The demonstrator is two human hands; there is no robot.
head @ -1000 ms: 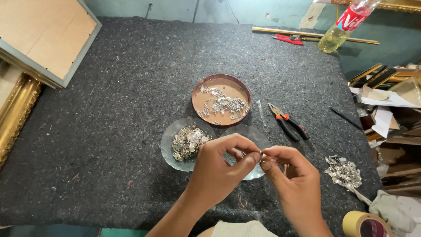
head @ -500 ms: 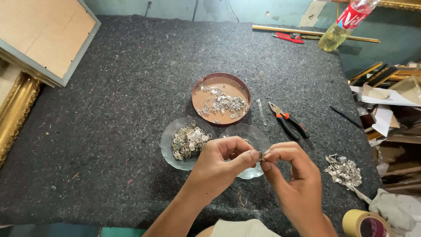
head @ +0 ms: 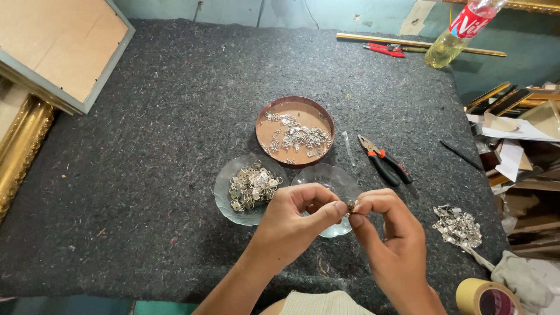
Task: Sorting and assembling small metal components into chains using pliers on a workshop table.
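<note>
Near the tabletop's front edge, the left hand [head: 291,224] and right hand [head: 388,233] pinch a tiny metal fitting [head: 350,205] between closed fingertips above a clear glass dish [head: 341,181]; such a small piece could slip and vanish into the grey felt [head: 146,175].

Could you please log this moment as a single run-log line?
left hand: pinching small metal piece | right hand: pinching same piece | position: over empty glass dish | nearby: pliers
</note>
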